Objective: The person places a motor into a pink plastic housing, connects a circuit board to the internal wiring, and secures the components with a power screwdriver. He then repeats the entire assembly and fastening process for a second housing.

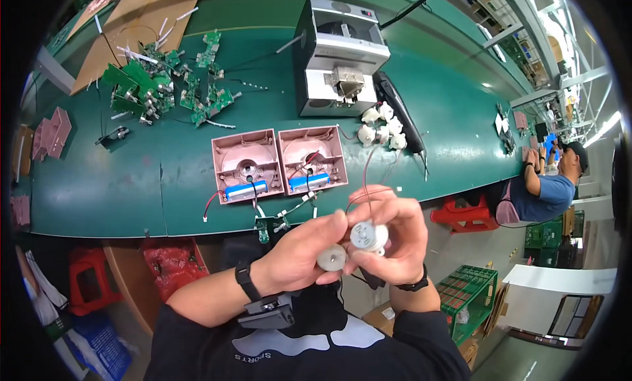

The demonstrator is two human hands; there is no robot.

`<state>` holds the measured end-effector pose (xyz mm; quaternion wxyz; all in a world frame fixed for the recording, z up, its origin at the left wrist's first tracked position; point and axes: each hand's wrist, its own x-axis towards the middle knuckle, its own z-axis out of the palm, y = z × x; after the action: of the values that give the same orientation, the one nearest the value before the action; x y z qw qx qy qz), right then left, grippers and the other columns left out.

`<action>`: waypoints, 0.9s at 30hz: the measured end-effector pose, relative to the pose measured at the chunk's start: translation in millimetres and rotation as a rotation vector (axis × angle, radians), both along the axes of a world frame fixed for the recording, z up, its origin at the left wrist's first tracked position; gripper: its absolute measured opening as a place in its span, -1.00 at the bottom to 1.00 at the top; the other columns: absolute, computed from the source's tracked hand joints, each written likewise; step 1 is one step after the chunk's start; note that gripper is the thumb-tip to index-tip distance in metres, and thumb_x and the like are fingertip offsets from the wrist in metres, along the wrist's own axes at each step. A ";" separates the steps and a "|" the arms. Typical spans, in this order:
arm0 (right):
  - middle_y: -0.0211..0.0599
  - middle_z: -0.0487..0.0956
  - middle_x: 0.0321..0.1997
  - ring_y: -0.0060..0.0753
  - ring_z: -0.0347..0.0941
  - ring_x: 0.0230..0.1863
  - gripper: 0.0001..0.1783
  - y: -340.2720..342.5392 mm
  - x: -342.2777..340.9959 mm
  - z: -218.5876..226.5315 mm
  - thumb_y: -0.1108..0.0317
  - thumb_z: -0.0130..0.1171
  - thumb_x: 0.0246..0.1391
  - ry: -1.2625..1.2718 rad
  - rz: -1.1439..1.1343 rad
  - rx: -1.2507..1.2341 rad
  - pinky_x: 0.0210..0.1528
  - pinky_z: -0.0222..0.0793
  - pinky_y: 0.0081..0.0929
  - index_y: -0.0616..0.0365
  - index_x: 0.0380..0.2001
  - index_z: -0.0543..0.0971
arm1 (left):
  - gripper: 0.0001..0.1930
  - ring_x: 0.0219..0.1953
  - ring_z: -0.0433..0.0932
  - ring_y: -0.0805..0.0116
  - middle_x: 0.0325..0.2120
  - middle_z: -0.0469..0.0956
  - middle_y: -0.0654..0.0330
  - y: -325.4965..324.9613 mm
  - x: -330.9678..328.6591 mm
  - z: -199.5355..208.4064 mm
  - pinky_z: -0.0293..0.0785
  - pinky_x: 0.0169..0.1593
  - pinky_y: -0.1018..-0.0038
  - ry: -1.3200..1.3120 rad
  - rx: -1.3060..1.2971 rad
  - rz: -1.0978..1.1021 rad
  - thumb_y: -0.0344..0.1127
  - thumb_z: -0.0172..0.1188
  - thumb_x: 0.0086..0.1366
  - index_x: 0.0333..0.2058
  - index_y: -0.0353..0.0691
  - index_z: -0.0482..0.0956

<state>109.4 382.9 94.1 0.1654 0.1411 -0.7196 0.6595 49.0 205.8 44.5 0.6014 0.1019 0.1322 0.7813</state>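
In front of my chest, above the table's near edge, both hands are close together. My right hand [403, 246] pinches a small round motor [363, 235] with a silver face, a white casing and thin wires running up from it. My left hand [293, 253] is closed around a pale round disc [332, 257] with a metal centre. Just beyond them on the table sit two pink plastic housings [279, 158], side by side. Each contains a blue cylindrical battery [246, 191] and loose wires. Near their front edge lies a small green circuit board [264, 231].
A grey-and-black bench machine [342, 52] stands at the back. Beside it are a black electric screwdriver [399, 111] and a cluster of white motors [383, 127]. Green circuit boards [146, 85] are heaped at the left. A person [541, 183] sits at the far right, near a red stool [464, 214].
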 end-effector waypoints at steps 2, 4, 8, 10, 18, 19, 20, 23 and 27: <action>-0.06 0.66 -0.09 -0.06 0.46 0.12 -0.50 -0.9 8.7 -11.8 0.56 0.47 -0.15 0.003 0.024 0.083 0.21 0.38 -0.05 0.20 -0.11 0.46 | -0.42 -0.46 0.48 0.58 -0.04 0.63 0.12 -10.7 4.9 12.8 0.40 -0.50 0.66 0.221 -0.141 0.046 0.13 0.01 0.56 0.28 -0.21 0.41; -0.06 0.67 -0.10 -0.07 0.47 0.10 -0.48 -1.7 11.1 -10.8 0.57 0.49 -0.16 0.003 0.046 0.124 0.19 0.39 -0.05 0.17 -0.14 0.45 | -0.47 -0.48 0.47 0.58 -0.08 0.65 0.13 -21.2 4.5 19.4 0.39 -0.50 0.65 0.271 -0.212 0.061 0.05 0.07 0.55 0.26 -0.23 0.45; -0.03 0.68 -0.08 -0.14 0.53 -0.02 -0.38 -5.8 12.3 14.2 0.53 0.60 -0.23 0.034 -0.016 0.580 0.09 0.47 -0.11 0.14 -0.11 0.44 | -0.59 -0.52 0.46 0.60 -0.16 0.68 0.14 -35.4 6.3 28.2 0.39 -0.49 0.63 0.427 -0.414 0.139 -0.16 0.23 0.49 0.18 -0.28 0.54; -0.04 0.69 -0.06 -0.20 0.57 -0.09 -0.34 -9.6 15.0 13.3 0.46 0.64 -0.25 0.241 -0.089 0.815 0.02 0.52 -0.19 0.16 -0.06 0.48 | -0.65 -0.51 0.49 0.61 -0.17 0.70 0.13 -40.2 8.4 29.2 0.45 -0.45 0.60 0.526 -0.529 0.249 -0.26 0.27 0.46 0.12 -0.31 0.60; -0.16 0.73 -0.07 -0.13 0.66 -0.08 -0.60 5.5 -27.4 23.1 0.63 0.50 -0.14 -0.021 -0.390 0.583 -0.02 0.57 -0.28 0.26 -0.16 0.63 | -0.59 -0.42 0.66 0.44 -0.03 0.67 0.09 -40.9 6.8 14.5 0.60 -0.37 0.50 1.704 -0.870 0.877 -0.37 0.42 0.22 0.05 -0.28 0.63; -0.16 0.73 -0.07 -0.13 0.66 -0.08 -0.60 9.8 -36.3 17.4 0.63 0.50 -0.14 -0.023 -0.385 0.589 -0.02 0.57 -0.28 0.26 -0.16 0.63 | -0.59 -0.42 0.66 0.44 -0.03 0.67 0.09 -40.0 6.4 11.7 0.60 -0.37 0.50 1.697 -0.871 0.882 -0.37 0.42 0.22 0.05 -0.28 0.63; -0.15 0.72 -0.08 -0.12 0.66 -0.07 -0.62 16.2 -43.8 13.6 0.65 0.48 -0.14 -0.017 -0.288 0.647 -0.02 0.58 -0.28 0.27 -0.19 0.63 | -0.58 -0.41 0.66 0.42 -0.01 0.65 0.08 -37.2 7.5 9.8 0.60 -0.38 0.50 1.823 -0.948 0.819 -0.38 0.40 0.18 0.04 -0.29 0.63; -0.13 0.72 -0.09 -0.10 0.66 -0.06 -0.67 27.1 -61.5 5.9 0.70 0.43 -0.12 -0.007 -0.077 0.757 -0.01 0.58 -0.27 0.29 -0.23 0.63 | -0.56 -0.39 0.64 0.38 0.04 0.63 0.08 -31.4 8.6 7.1 0.59 -0.41 0.50 2.062 -1.118 0.672 -0.40 0.37 0.11 0.01 -0.30 0.63; -0.13 0.70 -0.10 -0.09 0.65 -0.06 -0.66 29.2 -76.0 1.6 0.67 0.43 -0.11 0.079 0.051 0.910 -0.02 0.58 -0.28 0.27 -0.20 0.63 | -0.58 -0.34 0.55 0.47 0.03 0.61 0.11 -25.0 4.9 8.1 0.54 -0.42 0.59 2.297 -1.144 0.661 -0.32 0.26 0.12 -0.02 -0.33 0.61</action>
<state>33.4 412.0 95.7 0.0976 0.2422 -0.9256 0.2742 53.9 180.8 52.6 -0.1113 0.3978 0.8897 0.1945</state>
